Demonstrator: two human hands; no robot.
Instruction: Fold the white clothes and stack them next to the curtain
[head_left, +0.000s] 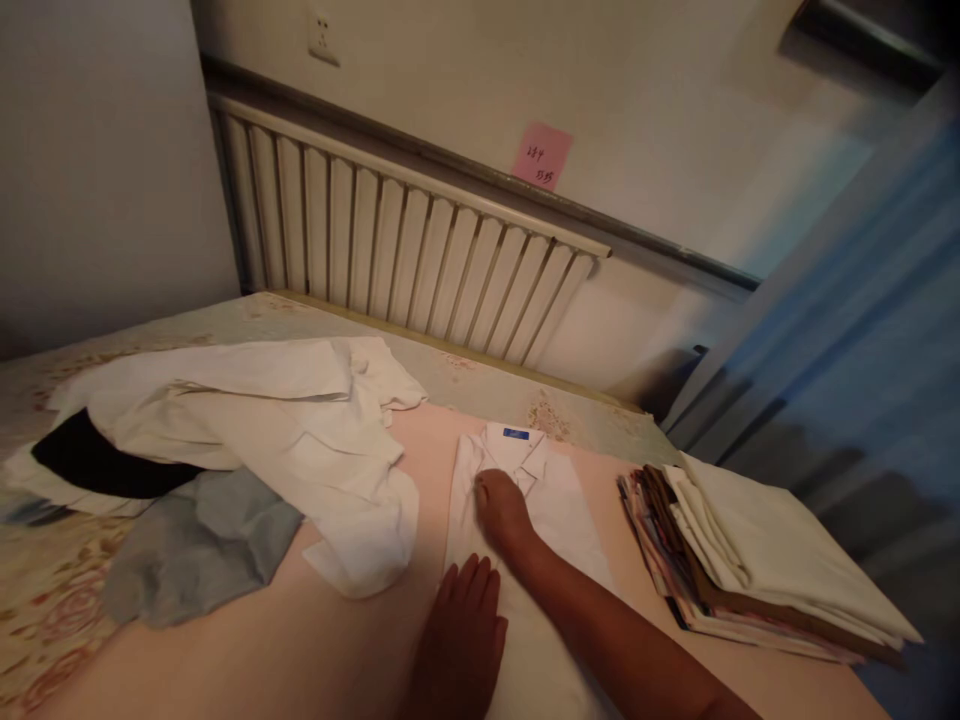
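A white folded shirt (559,510) lies on a pink bed sheet (285,650), its long axis running from the person toward the radiator (405,250), collar at the far end. The right hand (504,510), its forearm reaching in from the lower right, rests just below the collar with fingers curled down onto the cloth; whether they pinch it cannot be told. The left hand (461,630) lies palm down at the shirt's near left edge, fingers straight and close together, grasping nothing. A blue label (517,433) sits inside the collar, its print too small to read. Left of the shirt sprawls a heap of white garments (300,440); right of it stands a stack of folded clothes (757,560). Beyond the shirt, above the radiator, a pink note (541,155) carries handwritten marks that cannot be made out for certain.
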